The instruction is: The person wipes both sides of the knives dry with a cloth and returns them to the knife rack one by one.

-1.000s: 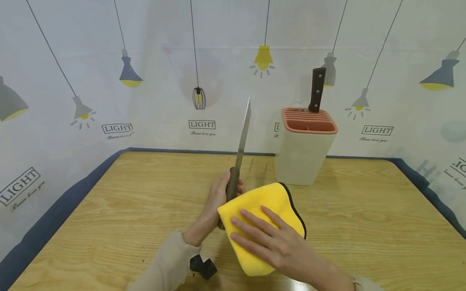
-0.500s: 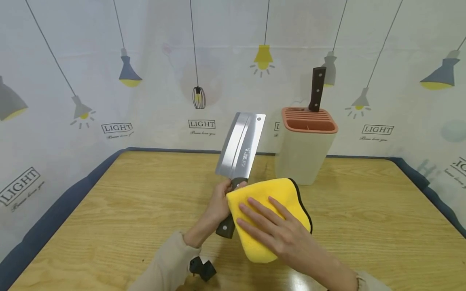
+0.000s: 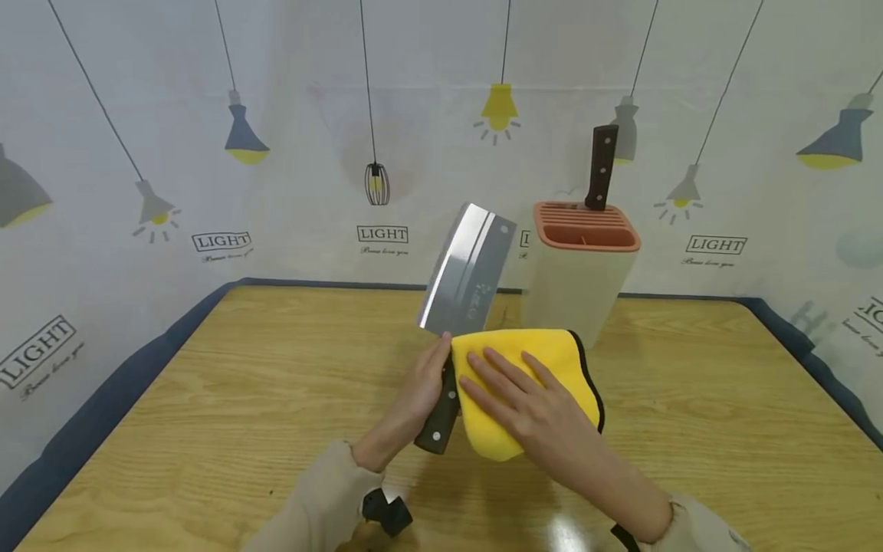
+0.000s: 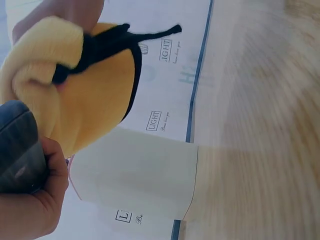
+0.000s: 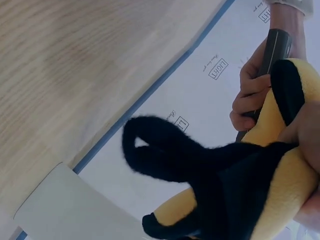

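A cleaver (image 3: 465, 268) with a broad shiny blade and dark riveted handle is tilted up over the table, its blade facing me. My left hand (image 3: 417, 391) grips the handle, fingers curled round it in the right wrist view. A folded yellow cloth (image 3: 569, 364) with black edging lies against the handle's right side, covering its upper part near the blade. My right hand (image 3: 538, 410) holds this cloth, fingers laid across its top. From below, in the right wrist view, part of the right hand (image 5: 307, 135) pinches the cloth's dark-trimmed folds.
Behind and to the right stands a white knife block (image 3: 576, 295) with an orange slotted top. A dark-handled knife (image 3: 602, 169) sits upright in it. The wooden table (image 3: 276, 360) is bordered by a printed backdrop (image 3: 303, 138).
The cleaver has turned from edge-on to show its flat blade, leaning slightly right. My right hand and the cloth have moved up and right along the handle, uncovering its lower end.
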Motion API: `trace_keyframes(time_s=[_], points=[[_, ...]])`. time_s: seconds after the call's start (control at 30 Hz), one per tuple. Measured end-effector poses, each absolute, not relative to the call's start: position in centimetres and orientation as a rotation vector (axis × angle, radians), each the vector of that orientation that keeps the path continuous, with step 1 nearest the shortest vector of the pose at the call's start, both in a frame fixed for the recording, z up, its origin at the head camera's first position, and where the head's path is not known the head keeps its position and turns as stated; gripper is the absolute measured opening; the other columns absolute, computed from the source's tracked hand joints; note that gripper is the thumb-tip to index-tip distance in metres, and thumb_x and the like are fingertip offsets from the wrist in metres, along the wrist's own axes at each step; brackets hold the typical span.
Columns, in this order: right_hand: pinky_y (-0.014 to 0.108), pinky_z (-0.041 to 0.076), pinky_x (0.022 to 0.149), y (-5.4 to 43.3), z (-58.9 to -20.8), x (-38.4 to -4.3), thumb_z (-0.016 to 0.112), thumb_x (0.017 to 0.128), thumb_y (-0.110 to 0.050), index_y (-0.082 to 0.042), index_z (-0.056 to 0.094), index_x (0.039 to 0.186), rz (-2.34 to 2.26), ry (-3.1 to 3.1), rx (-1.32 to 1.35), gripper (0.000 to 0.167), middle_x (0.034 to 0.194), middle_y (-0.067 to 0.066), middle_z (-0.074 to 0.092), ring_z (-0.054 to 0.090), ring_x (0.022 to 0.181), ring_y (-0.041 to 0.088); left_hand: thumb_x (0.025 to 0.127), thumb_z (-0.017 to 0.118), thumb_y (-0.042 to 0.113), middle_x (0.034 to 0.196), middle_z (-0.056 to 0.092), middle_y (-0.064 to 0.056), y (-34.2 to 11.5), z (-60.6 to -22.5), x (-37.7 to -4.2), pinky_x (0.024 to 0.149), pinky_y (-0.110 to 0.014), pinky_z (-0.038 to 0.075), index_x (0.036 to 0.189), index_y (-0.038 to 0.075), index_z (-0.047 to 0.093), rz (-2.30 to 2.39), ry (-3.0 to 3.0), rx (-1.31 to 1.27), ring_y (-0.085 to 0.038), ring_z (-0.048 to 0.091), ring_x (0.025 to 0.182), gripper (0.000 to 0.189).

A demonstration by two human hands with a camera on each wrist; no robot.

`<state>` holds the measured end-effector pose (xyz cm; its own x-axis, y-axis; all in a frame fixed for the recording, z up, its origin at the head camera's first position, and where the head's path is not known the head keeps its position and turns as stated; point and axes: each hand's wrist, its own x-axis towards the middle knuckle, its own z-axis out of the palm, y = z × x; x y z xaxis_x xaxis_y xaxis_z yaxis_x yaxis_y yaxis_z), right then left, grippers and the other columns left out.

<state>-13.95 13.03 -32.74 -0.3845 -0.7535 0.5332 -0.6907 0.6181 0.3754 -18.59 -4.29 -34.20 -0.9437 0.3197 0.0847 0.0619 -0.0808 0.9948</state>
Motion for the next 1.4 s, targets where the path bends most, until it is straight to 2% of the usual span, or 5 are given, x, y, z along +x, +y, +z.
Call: trace_keyframes(time_s=[0.2, 0.63, 0.83, 1.0, 1.4], points=[[0.048, 0.038, 0.093, 12.7, -31.9, -14.9, 0.076, 0.059, 0.006, -0.009, 0.051, 0.125, -0.116, -2.221, 1.074, 0.072, 0.131, 0.011, 0.045, 0.041, 0.122, 0.027, 0.098, 0.016, 0.04, 0.066, 0.052, -0.003, -4.0, -34.2, -18.6, 0.042, -0.023, 0.044, 0.1, 0.0, 0.045, 2.146, 2.0, 0.443, -0.009, 0.051, 0.046, 0.049], [0.047, 0.039, 0.092, 11.8, -31.4, -15.6, 0.07, 0.069, 0.005, -0.003, 0.051, 0.124, -0.091, -2.285, 0.993, 0.059, 0.129, 0.013, 0.048, 0.045, 0.119, 0.026, 0.098, 0.017, 0.037, 0.075, 0.05, -0.001, -3.4, -34.0, -18.7, 0.056, -0.022, 0.042, 0.109, 0.001, 0.048, 2.12, 2.141, 0.336, -0.007, 0.049, 0.061, 0.049], [0.05, 0.037, 0.093, 11.7, -31.2, -15.5, 0.074, 0.065, 0.006, -0.007, 0.056, 0.12, 0.031, -2.304, 1.038, 0.059, 0.128, 0.013, 0.049, 0.044, 0.119, 0.027, 0.096, 0.016, 0.046, 0.075, 0.051, -0.003, -3.3, -33.6, -18.7, 0.055, -0.022, 0.043, 0.108, 0.007, 0.047, 2.101, 2.098, 0.28, -0.009, 0.05, 0.06, 0.052], [0.05, 0.036, 0.093, 11.6, -31.1, -15.4, 0.077, 0.062, 0.003, -0.008, 0.058, 0.118, 0.063, -2.289, 1.058, 0.06, 0.126, 0.012, 0.051, 0.045, 0.118, 0.028, 0.096, 0.015, 0.047, 0.075, 0.05, -0.003, -3.2, -33.3, -18.7, 0.055, -0.023, 0.044, 0.105, 0.006, 0.047, 2.098, 2.114, 0.28, -0.01, 0.051, 0.06, 0.053], [0.049, 0.038, 0.092, 11.7, -31.1, -14.6, 0.075, 0.063, 0.002, -0.011, 0.06, 0.116, -0.013, -2.298, 1.118, 0.056, 0.125, 0.01, 0.052, 0.045, 0.118, 0.026, 0.093, 0.009, 0.054, 0.081, 0.045, -0.003, -3.1, -33.4, -18.8, 0.062, -0.023, 0.042, 0.096, 0.007, 0.043, 2.146, 2.031, 0.261, -0.011, 0.048, 0.066, 0.058]])
